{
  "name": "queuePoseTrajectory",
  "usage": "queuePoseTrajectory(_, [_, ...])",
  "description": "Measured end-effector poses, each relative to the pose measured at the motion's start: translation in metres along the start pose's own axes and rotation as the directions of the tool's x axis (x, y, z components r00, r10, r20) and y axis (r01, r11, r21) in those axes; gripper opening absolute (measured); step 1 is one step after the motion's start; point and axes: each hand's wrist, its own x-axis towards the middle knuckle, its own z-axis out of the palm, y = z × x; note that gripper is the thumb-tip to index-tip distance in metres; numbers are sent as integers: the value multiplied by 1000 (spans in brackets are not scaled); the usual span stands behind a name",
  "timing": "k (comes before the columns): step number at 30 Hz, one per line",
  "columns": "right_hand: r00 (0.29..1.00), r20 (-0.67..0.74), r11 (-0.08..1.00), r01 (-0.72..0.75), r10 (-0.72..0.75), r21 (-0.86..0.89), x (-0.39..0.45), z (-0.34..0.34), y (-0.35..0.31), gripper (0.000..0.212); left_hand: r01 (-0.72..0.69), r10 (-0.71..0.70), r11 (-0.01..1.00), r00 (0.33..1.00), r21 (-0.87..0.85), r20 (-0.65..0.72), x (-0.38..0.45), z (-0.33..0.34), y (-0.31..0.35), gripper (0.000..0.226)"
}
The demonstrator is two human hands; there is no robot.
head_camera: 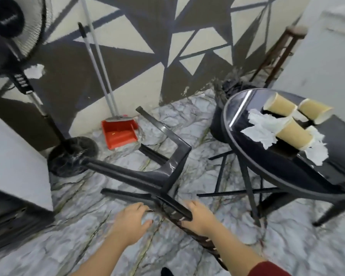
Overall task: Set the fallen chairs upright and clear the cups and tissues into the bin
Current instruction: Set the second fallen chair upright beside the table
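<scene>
A dark plastic chair (161, 172) lies on its side on the marble floor, legs pointing left and away. My left hand (130, 222) grips its frame near the seat edge. My right hand (197, 218) grips the chair's backrest edge beside it. On the round black glass table (247, 156) at right lie three tan paper cups (295, 132) on their sides among crumpled white tissues (263, 128). A black bin (219, 120) stands behind the table, against the wall, mostly hidden.
A standing fan (16, 62) with a round base (72, 154) is at left, close to the chair legs. A red dustpan (120, 134) and broom handles lean on the patterned wall. A wooden stool (277, 54) stands back right. Another dark chair (327, 206) sits under the table.
</scene>
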Motion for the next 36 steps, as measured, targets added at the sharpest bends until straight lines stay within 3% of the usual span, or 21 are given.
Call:
queuePoseTrajectory(6, [985, -45, 981, -161, 167, 109, 1, -4, 26, 74, -179, 176, 981, 983, 69, 54, 54, -12, 14, 51])
queuePoseTrajectory(10, [958, -21, 938, -277, 287, 208, 2, 11, 42, 73, -326, 295, 937, 930, 123, 220, 88, -10, 16, 50])
queuePoseTrajectory(13, [927, 37, 857, -361, 374, 367, 9, 30, 51, 103, -414, 358, 894, 890, 172, 283, 118, -7, 9, 60])
queuePoseTrajectory(17, [900, 7, 797, -390, 436, 461, 33, 64, 70, 77, -490, 408, 848, 847, 202, 341, 164, 14, 5, 54])
queuePoseTrajectory(22, [888, -52, 802, -387, 458, 455, 75, 101, 104, 93, -566, 498, 809, 804, 159, 326, 217, 74, 10, 52])
queuePoseTrajectory(29, [850, -269, 833, -296, 453, 468, 124, 171, 163, 68, -668, 603, 732, 727, 133, 328, 271, 182, 20, 82])
queuePoseTrajectory(32, [830, -337, 876, -324, 445, 358, 132, 195, 179, 81, -669, 600, 734, 719, 114, 351, 285, 213, 27, 64])
queuePoseTrajectory(34, [801, -408, 889, -320, 439, 327, 135, 206, 184, 67, -683, 611, 720, 706, 119, 359, 290, 226, 30, 58])
queuePoseTrajectory(36, [768, -451, 876, -294, 454, 382, 139, 209, 187, 53, -684, 613, 714, 712, 146, 341, 294, 232, 31, 72])
